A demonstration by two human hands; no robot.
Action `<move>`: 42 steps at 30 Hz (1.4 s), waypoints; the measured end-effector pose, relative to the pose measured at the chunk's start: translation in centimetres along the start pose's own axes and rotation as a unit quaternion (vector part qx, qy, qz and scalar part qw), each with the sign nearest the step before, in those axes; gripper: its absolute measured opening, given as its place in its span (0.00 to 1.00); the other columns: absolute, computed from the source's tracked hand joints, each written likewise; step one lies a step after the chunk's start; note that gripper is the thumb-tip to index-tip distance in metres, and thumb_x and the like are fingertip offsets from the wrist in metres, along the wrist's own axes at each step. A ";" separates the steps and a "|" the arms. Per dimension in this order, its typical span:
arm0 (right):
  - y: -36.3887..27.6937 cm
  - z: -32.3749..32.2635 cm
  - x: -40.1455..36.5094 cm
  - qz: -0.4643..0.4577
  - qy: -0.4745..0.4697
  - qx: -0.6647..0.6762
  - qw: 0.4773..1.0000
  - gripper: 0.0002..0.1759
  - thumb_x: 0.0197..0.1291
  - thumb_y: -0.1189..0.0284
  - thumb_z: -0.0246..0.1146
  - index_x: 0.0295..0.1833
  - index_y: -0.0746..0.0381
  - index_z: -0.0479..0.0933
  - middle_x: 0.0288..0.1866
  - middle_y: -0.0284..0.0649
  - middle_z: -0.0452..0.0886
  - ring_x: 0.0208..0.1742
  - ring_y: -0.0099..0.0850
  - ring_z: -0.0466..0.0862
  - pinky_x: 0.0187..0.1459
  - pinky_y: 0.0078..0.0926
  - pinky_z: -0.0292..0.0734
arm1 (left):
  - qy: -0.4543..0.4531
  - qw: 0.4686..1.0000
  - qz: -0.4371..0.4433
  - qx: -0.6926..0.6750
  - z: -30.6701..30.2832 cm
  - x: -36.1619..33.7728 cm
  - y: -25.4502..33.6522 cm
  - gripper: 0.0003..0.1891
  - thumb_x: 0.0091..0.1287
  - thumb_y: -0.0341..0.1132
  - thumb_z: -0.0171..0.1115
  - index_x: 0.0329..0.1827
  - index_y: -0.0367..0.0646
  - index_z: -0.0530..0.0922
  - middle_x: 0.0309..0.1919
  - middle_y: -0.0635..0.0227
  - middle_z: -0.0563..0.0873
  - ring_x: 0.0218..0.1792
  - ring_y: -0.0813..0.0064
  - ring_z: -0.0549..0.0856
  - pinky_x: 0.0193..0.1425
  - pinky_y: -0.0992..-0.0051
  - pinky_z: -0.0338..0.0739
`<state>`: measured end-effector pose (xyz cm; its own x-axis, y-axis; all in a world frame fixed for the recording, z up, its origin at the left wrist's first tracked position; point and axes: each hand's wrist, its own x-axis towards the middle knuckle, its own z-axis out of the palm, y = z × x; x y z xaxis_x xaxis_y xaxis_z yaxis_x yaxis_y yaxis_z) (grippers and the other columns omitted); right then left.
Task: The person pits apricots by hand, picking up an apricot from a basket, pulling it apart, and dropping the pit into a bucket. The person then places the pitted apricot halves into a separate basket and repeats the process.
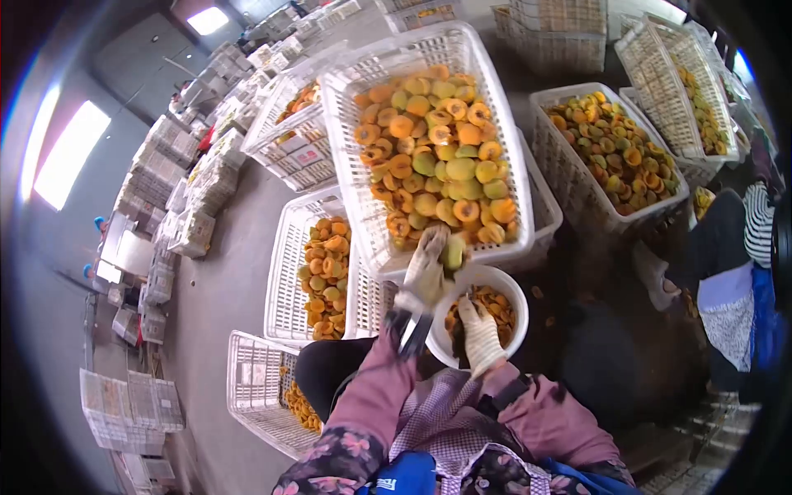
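Observation:
My left hand (426,272), in a pale stained glove, is at the near edge of a white crate (338,140) full of halved orange and green-yellow fruit that look like peaches (425,157). A blurred green-yellow peach (454,252) sits at its fingers, held against the thumb side. My right hand (482,332), in a white ribbed glove, is closed over a white bucket (520,309) containing orange fruit pieces (499,307). Something dark and narrow (458,337) shows beside its fingers; what it is cannot be made out.
More fruit-filled crates stand at left (280,272), lower left (247,396) and right (540,157). A co-worker (718,272) sits at the right. Stacked crates (157,165) line the far left beyond the grey floor (219,289).

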<state>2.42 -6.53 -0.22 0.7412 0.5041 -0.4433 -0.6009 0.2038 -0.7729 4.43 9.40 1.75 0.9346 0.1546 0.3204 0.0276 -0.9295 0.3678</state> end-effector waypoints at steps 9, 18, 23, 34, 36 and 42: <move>-1.4 -0.1 -1.8 -0.092 -0.053 -0.414 0.904 0.31 0.63 0.52 0.53 0.56 0.71 0.69 0.42 0.62 0.79 0.48 0.53 0.80 0.47 0.39 0.73 | 0.174 0.740 -0.203 -0.617 3.7 -9.6 4.8 0.24 0.70 0.33 0.51 0.66 0.35 0.58 0.56 0.56 0.73 0.56 0.68 0.75 0.63 0.70 0.68; -1.8 -0.2 -2.5 -0.134 -0.053 -0.517 0.844 0.28 0.65 0.53 0.51 0.55 0.69 0.70 0.31 0.54 0.81 0.32 0.49 0.82 0.36 0.39 0.76 | 0.191 0.811 -0.188 -0.519 4.3 -10.4 4.2 0.21 0.66 0.29 0.55 0.61 0.34 0.63 0.49 0.61 0.77 0.51 0.73 0.77 0.59 0.73 0.71; -0.6 -0.2 -2.0 0.015 -0.133 -0.208 0.969 0.24 0.67 0.57 0.51 0.55 0.67 0.69 0.29 0.37 0.76 0.25 0.28 0.74 0.30 0.26 0.73 | 0.174 0.759 -0.272 -0.565 4.9 -9.9 2.7 0.14 0.68 0.29 0.51 0.55 0.35 0.69 0.46 0.62 0.78 0.46 0.75 0.78 0.53 0.75 0.74; -1.9 -0.3 -2.0 -0.064 -0.158 -0.606 0.777 0.25 0.65 0.56 0.50 0.51 0.69 0.69 0.31 0.58 0.80 0.37 0.50 0.83 0.35 0.44 0.76 | 0.098 0.770 -0.283 -0.562 3.7 -9.9 1.6 0.05 0.68 0.30 0.52 0.38 0.39 0.75 0.29 0.73 0.77 0.31 0.83 0.77 0.35 0.82 0.74; -1.6 -0.4 -2.4 -0.104 -0.137 -0.647 0.743 0.24 0.64 0.57 0.50 0.50 0.69 0.69 0.28 0.58 0.80 0.35 0.53 0.82 0.36 0.44 0.77 | 0.081 0.672 -0.353 -0.646 3.4 -9.4 1.7 0.09 0.71 0.35 0.50 0.37 0.39 0.75 0.28 0.74 0.76 0.31 0.83 0.77 0.35 0.82 0.74; 0.0 -0.1 -2.6 -0.080 -0.096 -0.582 0.803 0.24 0.63 0.57 0.50 0.50 0.69 0.68 0.30 0.60 0.80 0.37 0.55 0.81 0.38 0.48 0.76 | 0.314 0.624 -0.360 -0.619 2.9 -8.9 6.0 0.16 0.75 0.39 0.41 0.35 0.38 0.74 0.30 0.66 0.80 0.33 0.75 0.80 0.39 0.75 0.77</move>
<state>0.48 -7.90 0.92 0.6541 0.6922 -0.3049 0.2674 -0.5887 -0.7628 -2.68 1.45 -1.42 0.5035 0.8449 -0.1808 -0.2986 0.3665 0.8812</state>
